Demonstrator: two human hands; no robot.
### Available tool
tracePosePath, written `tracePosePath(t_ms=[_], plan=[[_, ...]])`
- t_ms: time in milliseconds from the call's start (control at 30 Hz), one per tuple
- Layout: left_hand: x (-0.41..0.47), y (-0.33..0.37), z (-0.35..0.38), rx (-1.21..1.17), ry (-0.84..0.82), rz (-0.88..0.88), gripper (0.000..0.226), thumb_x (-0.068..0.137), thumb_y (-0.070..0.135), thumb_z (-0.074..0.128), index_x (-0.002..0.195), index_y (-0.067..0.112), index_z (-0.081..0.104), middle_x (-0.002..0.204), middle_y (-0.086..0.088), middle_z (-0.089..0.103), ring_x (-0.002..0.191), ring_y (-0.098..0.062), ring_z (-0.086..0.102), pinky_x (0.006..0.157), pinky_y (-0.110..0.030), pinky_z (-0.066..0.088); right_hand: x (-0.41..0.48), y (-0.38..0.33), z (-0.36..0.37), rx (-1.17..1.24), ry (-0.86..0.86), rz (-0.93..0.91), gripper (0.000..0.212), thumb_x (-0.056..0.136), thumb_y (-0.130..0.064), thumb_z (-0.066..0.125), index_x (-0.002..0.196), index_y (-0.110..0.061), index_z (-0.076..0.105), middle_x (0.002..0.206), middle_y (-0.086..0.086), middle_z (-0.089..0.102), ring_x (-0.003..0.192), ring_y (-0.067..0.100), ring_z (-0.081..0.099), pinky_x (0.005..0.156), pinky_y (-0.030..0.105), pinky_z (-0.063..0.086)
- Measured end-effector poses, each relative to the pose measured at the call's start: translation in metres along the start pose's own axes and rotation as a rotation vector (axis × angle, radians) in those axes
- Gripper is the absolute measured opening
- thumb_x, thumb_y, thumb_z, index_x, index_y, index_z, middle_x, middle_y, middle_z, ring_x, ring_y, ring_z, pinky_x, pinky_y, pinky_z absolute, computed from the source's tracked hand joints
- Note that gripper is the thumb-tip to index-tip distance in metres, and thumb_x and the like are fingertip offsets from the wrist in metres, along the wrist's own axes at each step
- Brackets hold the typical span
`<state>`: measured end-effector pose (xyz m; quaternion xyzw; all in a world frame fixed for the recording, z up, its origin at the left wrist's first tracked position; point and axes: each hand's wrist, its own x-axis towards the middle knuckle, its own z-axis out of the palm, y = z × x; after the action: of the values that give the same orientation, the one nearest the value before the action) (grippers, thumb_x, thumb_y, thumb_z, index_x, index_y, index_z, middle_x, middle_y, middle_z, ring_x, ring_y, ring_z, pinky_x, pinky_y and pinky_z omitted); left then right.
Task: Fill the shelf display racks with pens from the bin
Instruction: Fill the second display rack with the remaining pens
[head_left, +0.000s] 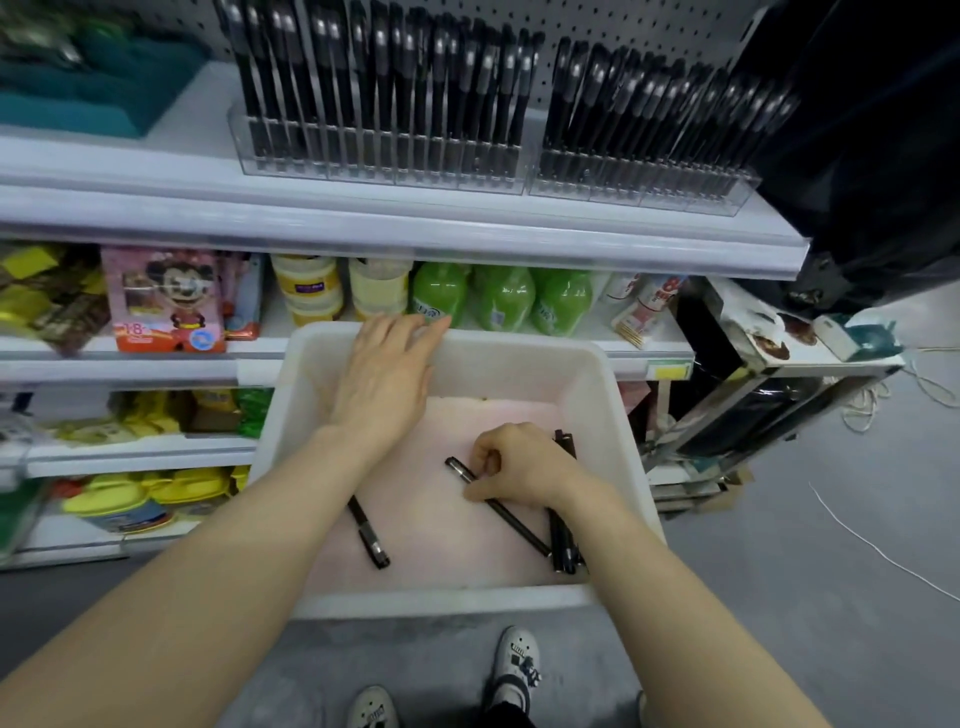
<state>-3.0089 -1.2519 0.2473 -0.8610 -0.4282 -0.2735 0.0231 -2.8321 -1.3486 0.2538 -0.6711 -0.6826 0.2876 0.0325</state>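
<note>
Pen (498, 512) lay diagonally, upper left to lower right, in the bin (447, 603), pinched by the right hand (519, 467); left hand (384, 384) spread flat.

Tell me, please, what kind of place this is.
Most likely a retail shop aisle: white tiered shelves hold packaged snacks and green bottles, and clear display racks on the top shelf stand full of black pens.
</note>
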Motion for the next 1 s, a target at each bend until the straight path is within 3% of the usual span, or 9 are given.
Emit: tracePosePath(t_ms=[100,233,400,567,667,767,900,1000], plan=[[0.000,0.000,0.001,-0.007,0.018,-0.007,0.054,0.084,0.010,0.059,0.138,0.011,0.052,0.120,-0.014,0.058,0.108,-0.036,0.049,0.105,-0.046,0.034,0.002,0.003,-0.001,0.068,0.059,0.024,0.014,0.071,-0.029,0.076,0.083,-0.023,0.070,0.074,-0.012,0.065,0.077,0.012,0.062,0.073,0.026,0.051],[0.004,0.000,0.006,-0.034,0.045,-0.046,0.051,0.085,0.005,0.066,0.135,0.015,0.057,0.114,-0.011,0.061,0.103,-0.034,0.051,0.098,-0.042,0.038,0.008,0.011,-0.012,0.346,0.217,0.050,0.008,0.078,-0.024,0.074,0.081,-0.028,0.068,0.079,-0.005,0.069,0.075,0.011,0.063,0.076,0.027,0.050],[0.010,-0.004,0.007,-0.024,0.044,-0.044,0.056,0.083,0.001,0.067,0.136,0.018,0.057,0.110,-0.009,0.061,0.099,-0.030,0.049,0.093,-0.035,0.033,0.015,0.012,-0.028,0.582,0.254,0.019,0.008,0.083,-0.018,0.074,0.086,-0.022,0.067,0.075,-0.004,0.064,0.065,0.003,0.056,0.061,0.019,0.047],[0.016,-0.005,0.009,0.042,0.054,-0.050,0.059,0.078,0.002,0.074,0.133,0.017,0.060,0.107,-0.010,0.062,0.098,-0.030,0.051,0.091,-0.034,0.031,0.023,0.014,-0.039,0.719,0.279,-0.042,0.009,0.085,-0.014,0.073,0.087,-0.019,0.066,0.077,0.005,0.065,0.064,0.008,0.056,0.056,0.023,0.049],[0.027,-0.003,0.008,0.048,0.041,-0.080,0.054,0.078,0.003,0.074,0.129,0.017,0.063,0.110,-0.009,0.062,0.098,-0.032,0.053,0.089,-0.038,0.043,0.023,0.014,-0.062,0.849,0.292,-0.104,0.008,0.088,-0.011,0.070,0.094,-0.009,0.065,0.087,0.022,0.067,0.065,0.015,0.058,0.057,0.026,0.051],[0.048,0.008,0.003,0.017,0.046,-0.117,0.040,0.084,0.008,0.071,0.123,0.013,0.066,0.112,-0.010,0.063,0.099,-0.034,0.056,0.085,-0.041,0.052,0.021,0.015,-0.097,0.934,0.333,-0.193,0.007,0.090,-0.007,0.066,0.096,-0.006,0.062,0.083,0.017,0.066,0.067,0.014,0.060,0.060,0.023,0.052],[0.094,0.040,-0.005,0.004,0.115,-0.077,0.032,0.087,0.016,0.070,0.119,0.011,0.069,0.111,-0.008,0.065,0.100,-0.031,0.060,0.078,-0.041,0.055,0.023,0.033,-0.155,0.969,0.500,-0.250,0.006,0.093,-0.008,0.064,0.098,-0.008,0.060,0.071,0.005,0.061,0.067,0.013,0.060,0.064,0.029,0.056],[0.136,0.067,-0.006,-0.022,0.154,0.024,0.032,0.089,0.014,0.068,0.121,0.010,0.067,0.114,-0.008,0.064,0.103,-0.030,0.057,0.081,-0.041,0.055,0.026,0.057,-0.202,0.950,0.706,-0.240,0.007,0.093,-0.013,0.064,0.098,-0.013,0.059,0.077,0.021,0.058,0.075,0.022,0.066,0.068,0.028,0.056]])
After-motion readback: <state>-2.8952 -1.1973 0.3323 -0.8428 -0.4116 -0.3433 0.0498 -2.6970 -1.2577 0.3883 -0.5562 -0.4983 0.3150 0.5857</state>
